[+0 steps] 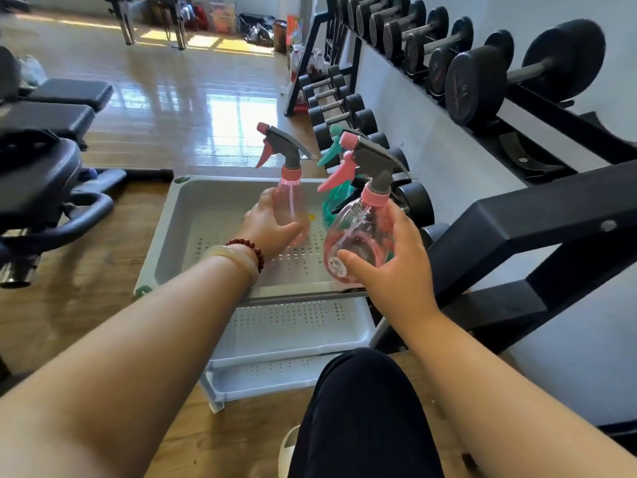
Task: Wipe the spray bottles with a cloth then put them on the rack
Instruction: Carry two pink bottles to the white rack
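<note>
Gym floor, white rack (169,232): left hand (269,225) fingers wrap the pink bottle (293,198) on the top tray, right hand (389,267) grips the second pink bottle (358,236), still to place. The teal bottle (331,210) looks racked.

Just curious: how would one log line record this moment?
left hand grips far pink bottle over rack tray | right hand grips near pink bottle

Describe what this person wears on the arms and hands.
Both forearms are bare, with no sleeves, and neither the left hand nor the right hand wears a glove. The left wrist carries a dark red beaded bracelet and, beside it, a pale smooth bangle. The right wrist carries nothing.
</note>
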The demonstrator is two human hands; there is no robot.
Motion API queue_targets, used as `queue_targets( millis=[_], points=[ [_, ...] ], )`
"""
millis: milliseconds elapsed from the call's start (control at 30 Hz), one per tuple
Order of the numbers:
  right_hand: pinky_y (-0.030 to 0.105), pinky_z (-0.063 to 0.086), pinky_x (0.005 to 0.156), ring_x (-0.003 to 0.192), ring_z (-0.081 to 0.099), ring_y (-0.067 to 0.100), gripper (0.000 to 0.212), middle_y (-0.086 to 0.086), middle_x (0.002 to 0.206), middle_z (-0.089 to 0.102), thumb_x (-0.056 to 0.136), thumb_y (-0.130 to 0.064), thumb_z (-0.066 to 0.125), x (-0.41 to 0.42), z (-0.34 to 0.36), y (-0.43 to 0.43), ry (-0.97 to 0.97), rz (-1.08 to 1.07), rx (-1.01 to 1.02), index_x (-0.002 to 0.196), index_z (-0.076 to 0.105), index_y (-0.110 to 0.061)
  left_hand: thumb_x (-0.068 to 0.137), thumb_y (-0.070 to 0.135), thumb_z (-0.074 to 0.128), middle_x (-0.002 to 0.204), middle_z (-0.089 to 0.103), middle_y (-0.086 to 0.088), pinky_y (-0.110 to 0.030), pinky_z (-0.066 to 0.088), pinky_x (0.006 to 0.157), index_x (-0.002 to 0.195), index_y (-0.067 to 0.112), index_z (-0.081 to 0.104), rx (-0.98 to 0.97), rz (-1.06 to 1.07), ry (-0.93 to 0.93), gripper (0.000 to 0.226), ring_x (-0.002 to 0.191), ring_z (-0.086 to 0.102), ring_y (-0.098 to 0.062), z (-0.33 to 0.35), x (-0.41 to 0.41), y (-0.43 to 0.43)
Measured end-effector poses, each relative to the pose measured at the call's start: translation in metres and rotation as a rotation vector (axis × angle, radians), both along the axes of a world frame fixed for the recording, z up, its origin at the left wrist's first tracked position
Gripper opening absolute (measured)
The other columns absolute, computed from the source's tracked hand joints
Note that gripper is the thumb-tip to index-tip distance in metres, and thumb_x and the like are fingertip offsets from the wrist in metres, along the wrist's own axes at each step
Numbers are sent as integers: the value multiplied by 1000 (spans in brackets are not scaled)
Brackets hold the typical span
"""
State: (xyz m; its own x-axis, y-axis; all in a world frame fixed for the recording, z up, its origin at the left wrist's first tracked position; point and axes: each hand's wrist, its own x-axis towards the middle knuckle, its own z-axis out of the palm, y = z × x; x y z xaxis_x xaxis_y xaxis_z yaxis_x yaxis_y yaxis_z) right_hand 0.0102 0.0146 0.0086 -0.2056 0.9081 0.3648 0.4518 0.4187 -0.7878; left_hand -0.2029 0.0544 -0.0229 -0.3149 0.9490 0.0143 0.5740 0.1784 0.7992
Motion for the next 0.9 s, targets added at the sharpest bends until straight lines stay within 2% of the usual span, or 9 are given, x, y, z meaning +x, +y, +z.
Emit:
queue_targets(
  millis=[100,233,333,500,700,800,900],
  points=[
    [-6,34,86,126,45,6,83,-1,142,46,78,-22,81,5,0,2,-10,-7,0,148,37,-23,87,24,73,142,49,-6,-32,45,100,153,25,28,32,-20,-16,80,117,52,-19,-1,2,5],
    [-2,37,88,128,45,10,83,0,142,46,79,-25,80,11,-2,5,-25,-10,-1,149,36,-23,88,19,69,149,42,-9,-29,43,97,158,21,17,21,-61,48,87,130,48,-24,-1,7,15],
    [-3,35,90,129,43,8,83,-2,142,45,79,-27,80,13,-4,5,-23,-22,-5,149,35,-25,91,17,68,152,40,-11,-25,40,94,159,19,11,15,-82,82,89,132,46,-24,-1,11,20],
    [-6,33,88,125,43,3,82,-3,141,46,80,-24,79,14,-3,3,1,-20,-15,148,35,-25,87,21,74,146,45,-9,-35,42,107,154,19,29,54,-47,72,81,129,49,-24,-7,8,25],
    [4,35,94,129,43,9,83,-3,142,44,80,-28,79,14,-4,3,-21,-27,-14,149,33,-26,88,19,74,147,46,-9,-34,40,106,153,18,29,61,-28,48,79,130,49,-24,-8,6,26],
    [-3,34,88,129,43,8,83,-3,142,44,80,-28,79,14,-4,3,-21,-30,-19,149,33,-26,88,25,73,152,41,-11,-35,37,111,155,15,25,42,-16,70,83,135,45,-25,-4,7,24],
    [-5,35,85,126,44,4,82,-2,142,45,80,-25,79,14,-3,2,-2,-18,-28,149,35,-24,91,33,69,158,31,-13,-37,30,117,156,9,18,2,25,85,86,143,34,-26,1,6,16]
  ],
)
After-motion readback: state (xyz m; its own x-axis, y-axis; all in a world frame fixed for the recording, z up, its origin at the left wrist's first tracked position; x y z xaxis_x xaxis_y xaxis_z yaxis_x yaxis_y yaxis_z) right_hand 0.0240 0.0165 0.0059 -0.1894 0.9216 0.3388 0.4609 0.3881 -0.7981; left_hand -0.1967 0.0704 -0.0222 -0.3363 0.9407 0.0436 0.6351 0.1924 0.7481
